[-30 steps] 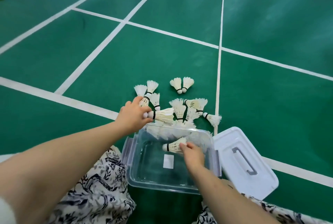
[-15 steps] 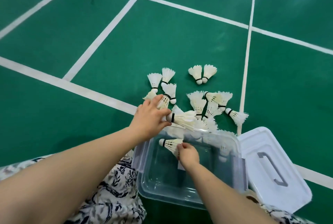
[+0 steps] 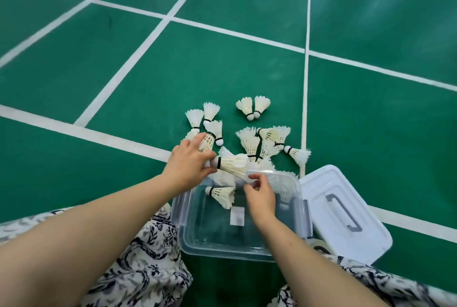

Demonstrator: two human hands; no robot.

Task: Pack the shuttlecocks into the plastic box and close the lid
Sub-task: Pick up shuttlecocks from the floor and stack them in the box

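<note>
Your left hand (image 3: 189,164) pinches a feather shuttlecock (image 3: 231,164) by its cork, and it now hangs over the far rim of the clear plastic box (image 3: 210,240); one second ago it was above the floor, so you carried it to the box. Inside lies one shuttlecock (image 3: 221,195), which your right hand (image 3: 261,195) has let go: half a second ago the fingers were holding it, now they are loose and empty above it. The first piece is therefore packed. About a dozen shuttlecocks (image 3: 257,143) wait on the green court floor (image 3: 99,183) just beyond the box. On the right, the white lid (image 3: 346,215) lies beside the box, handle up.
</note>
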